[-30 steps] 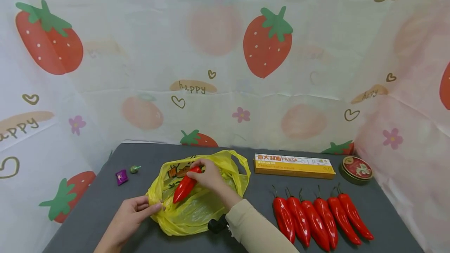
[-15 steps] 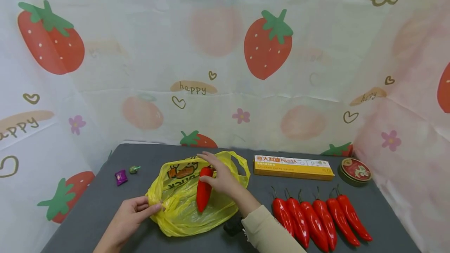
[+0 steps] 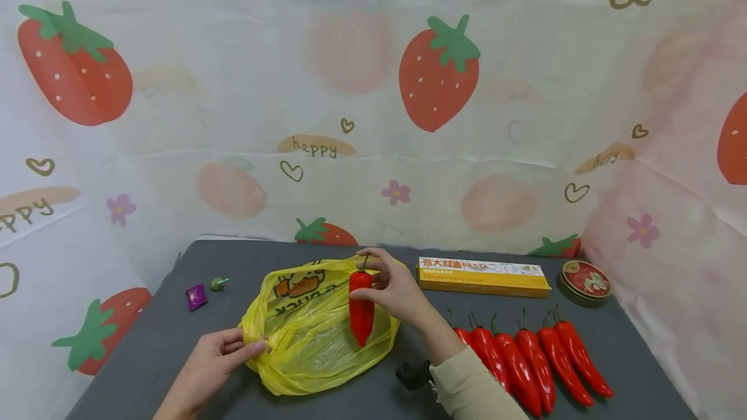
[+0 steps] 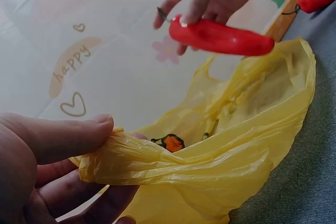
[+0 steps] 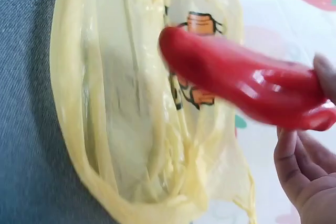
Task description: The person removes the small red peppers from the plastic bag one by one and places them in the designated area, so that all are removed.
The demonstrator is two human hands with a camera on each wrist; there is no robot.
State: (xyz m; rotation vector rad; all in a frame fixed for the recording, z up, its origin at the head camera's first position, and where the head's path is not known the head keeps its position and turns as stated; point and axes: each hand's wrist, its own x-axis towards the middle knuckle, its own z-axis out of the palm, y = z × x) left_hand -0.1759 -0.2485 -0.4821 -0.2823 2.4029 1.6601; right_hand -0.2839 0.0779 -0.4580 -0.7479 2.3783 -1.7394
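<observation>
In the head view my right hand (image 3: 399, 287) holds a glossy red chili pepper (image 3: 362, 316), stem up and tip down, over the right part of a yellow plastic bag (image 3: 292, 368). The right wrist view shows the chili pepper (image 5: 247, 80) between thumb and fingers, above the bag (image 5: 126, 77). My left hand (image 3: 213, 361) pinches the bag's left edge. Close up in the left wrist view, thumb and fingers grip the gathered yellow plastic (image 4: 157, 161). Dark and orange print shows on the bag; its inside is only partly visible.
Several red chili peppers (image 3: 537, 365) lie in a row at the right. Behind them are a yellow and white pasta box (image 3: 484, 277) and a round red-lidded tin (image 3: 585, 282). A purple packet (image 3: 196, 297) and a small green item (image 3: 218, 284) lie at the left.
My right hand has moved rightward with the chili pepper, from the bag's middle to its right side, and the pepper has turned more upright. The left hand keeps its hold on the bag.
</observation>
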